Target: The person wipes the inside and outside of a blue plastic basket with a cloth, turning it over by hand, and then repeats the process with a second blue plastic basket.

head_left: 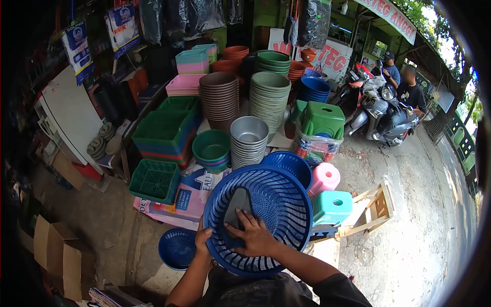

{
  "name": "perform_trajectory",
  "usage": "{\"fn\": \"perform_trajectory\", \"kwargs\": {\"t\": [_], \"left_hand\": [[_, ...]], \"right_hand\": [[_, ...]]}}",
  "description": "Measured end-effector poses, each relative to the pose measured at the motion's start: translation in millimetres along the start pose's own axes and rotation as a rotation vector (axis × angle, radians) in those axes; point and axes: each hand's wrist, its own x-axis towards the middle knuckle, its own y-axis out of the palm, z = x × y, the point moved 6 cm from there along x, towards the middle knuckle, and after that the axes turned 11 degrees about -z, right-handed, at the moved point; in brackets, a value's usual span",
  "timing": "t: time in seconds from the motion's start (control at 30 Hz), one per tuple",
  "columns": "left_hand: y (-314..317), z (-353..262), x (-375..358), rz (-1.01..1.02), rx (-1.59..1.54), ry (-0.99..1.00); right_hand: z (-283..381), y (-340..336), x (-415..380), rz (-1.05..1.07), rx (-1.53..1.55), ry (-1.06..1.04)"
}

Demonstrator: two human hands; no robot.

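Observation:
A large blue slatted basket [286,204] is held tilted in front of my body, its open side facing me. My left hand [203,239] grips the basket's left rim, thumb on the near side. Inside the basket my right hand [253,234] presses a dark grey cloth [238,200] against the inner left wall, its fingers spread over the cloth. Just behind the basket are a stack of silver-grey pots [249,134] and another blue basket [296,165].
Stacked green crates [163,125], brown pots [219,97] and a green stool [323,120] stand ahead. A small blue basket [176,249] lies low left, near a cardboard box [51,250]. Right are a turquoise stool [332,209], a wooden frame [381,207], and two people by motorbikes [381,110].

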Motion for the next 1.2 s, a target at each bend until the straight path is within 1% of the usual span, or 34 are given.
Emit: {"fn": "perform_trajectory", "kwargs": {"t": [0.03, 0.07, 0.13, 0.17, 0.23, 0.27, 0.33, 0.37, 0.4, 0.47, 0.5, 0.57, 0.6, 0.67, 0.7, 0.73, 0.8, 0.83, 0.87, 0.9, 0.93, 0.97, 1.0, 1.07, 1.1, 1.13, 1.2], "left_hand": [[6.2, -0.7, -2.6, 0.006, 0.048, 0.048], [12.4, -3.4, -5.5, 0.011, 0.095, 0.097], [23.4, -9.5, -14.9, 0.015, 0.059, 0.075], [25.8, -10.7, -18.1, 0.020, 0.026, 0.057], [22.7, -10.3, -18.7, 0.022, 0.030, 0.077], [21.4, -10.9, -18.2, 0.028, 0.035, 0.102], [15.3, -7.1, -15.2, -0.001, 0.085, 0.096], [12.4, -4.9, -13.9, -0.026, 0.136, 0.085], [12.0, -4.6, -13.2, -0.026, 0.136, 0.083], [13.7, -7.4, -12.2, 0.006, 0.093, 0.101], [15.8, -8.0, -13.4, 0.007, 0.095, 0.098], [20.8, -11.9, -19.7, 0.018, 0.066, 0.135], [20.1, -10.9, -20.2, 0.015, 0.065, 0.135], [15.3, -7.7, -16.7, -0.047, 0.093, 0.132], [14.7, -6.1, -14.5, -0.044, 0.095, 0.127], [12.8, -6.3, -11.8, -0.059, 0.086, 0.152], [12.4, -8.9, -9.6, -0.067, 0.080, 0.169], [14.4, -13.5, -10.4, -0.047, 0.090, 0.178], [17.9, -16.4, -12.3, -0.028, 0.102, 0.185], [22.7, -19.8, -13.8, -0.025, 0.112, 0.222], [24.8, -19.7, -14.9, -0.020, 0.117, 0.209], [26.6, -21.1, -15.0, -0.014, 0.118, 0.220], [28.3, -22.5, -14.0, -0.009, 0.116, 0.236], [22.8, -15.0, -5.9, -0.018, 0.118, 0.238], [19.6, -12.6, -3.5, -0.033, 0.120, 0.243], [17.1, -12.6, -3.5, -0.029, 0.122, 0.243], [15.9, -15.2, -6.0, -0.066, 0.062, 0.200]], "right_hand": [[-4.2, 16.5, -1.2, 0.020, -0.048, -0.039], [-7.3, 16.0, 1.0, 0.019, -0.049, -0.033], [-19.2, 12.4, 6.8, 0.031, -0.108, 0.044], [-25.5, 13.6, 10.1, 0.036, -0.106, 0.045], [-60.3, 8.7, 11.6, -0.090, -0.196, 0.432], [-58.2, 13.5, 12.4, -0.087, -0.196, 0.428], [-47.7, 23.7, 12.1, -0.158, -0.158, 0.450], [-23.8, 25.5, 12.4, -0.083, -0.076, 0.242], [-22.7, 24.6, 9.8, -0.082, -0.077, 0.244], [-2.7, 32.2, 3.8, 0.075, 0.024, -0.095], [-11.5, 30.3, 3.6, 0.074, 0.025, -0.091], [-57.4, 20.5, 5.4, -0.052, -0.080, 0.298], [-56.7, 22.9, 4.3, -0.050, -0.079, 0.297], [-69.7, 29.9, -9.2, -0.022, -0.084, 0.629], [-54.8, 36.0, -12.3, 0.018, -0.120, 0.510], [-50.5, 35.7, -18.0, 0.016, -0.122, 0.517], [-12.1, 46.9, -21.5, 0.219, -0.056, -0.084], [-17.6, 45.0, -20.7, 0.222, 0.006, -0.062], [-25.9, 43.5, -19.8, 0.219, 0.007, -0.049], [-45.4, 37.2, -17.7, 0.122, -0.009, 0.136], [-62.2, 30.3, -18.2, 0.023, -0.026, 0.321], [-72.9, 28.0, -19.3, 0.033, -0.046, 0.490], [-66.7, 26.5, -19.5, 0.030, -0.049, 0.496], [-36.7, 36.7, -23.1, 0.229, -0.060, 0.377], [-19.1, 46.1, -26.1, 0.341, -0.028, 0.193], [-23.2, 47.1, -26.5, 0.338, -0.028, 0.194], [-21.2, 50.7, -28.2, 0.384, 0.025, -0.023]]}}
